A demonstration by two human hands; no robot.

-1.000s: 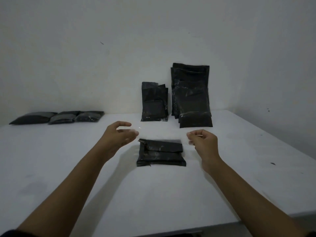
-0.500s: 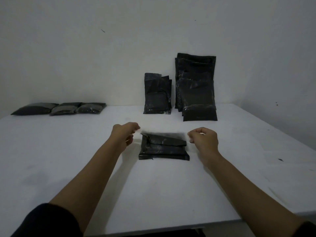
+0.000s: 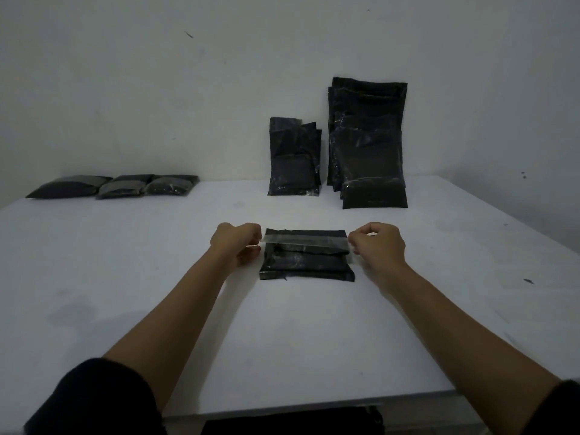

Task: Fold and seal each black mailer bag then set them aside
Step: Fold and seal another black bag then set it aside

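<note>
A folded black mailer bag (image 3: pixel 306 266) lies flat on the white table (image 3: pixel 282 340) between my two hands. A clear strip (image 3: pixel 306 242), tape or a liner, stretches across the bag's far part. My left hand (image 3: pixel 237 244) pinches the strip's left end at the bag's left edge. My right hand (image 3: pixel 375 246) pinches the right end at the bag's right edge. Both hands have curled fingers.
Three packed black bags (image 3: pixel 116 186) lie in a row at the far left. A small stack of black mailers (image 3: pixel 293 158) and a taller stack (image 3: pixel 367 142) lean on the back wall. The table's front edge (image 3: pixel 314 406) is near my body.
Both hands moved in to the bag's two sides and closed. A clear strip now spans the bag between them; none showed before. The view tilted down a little.
</note>
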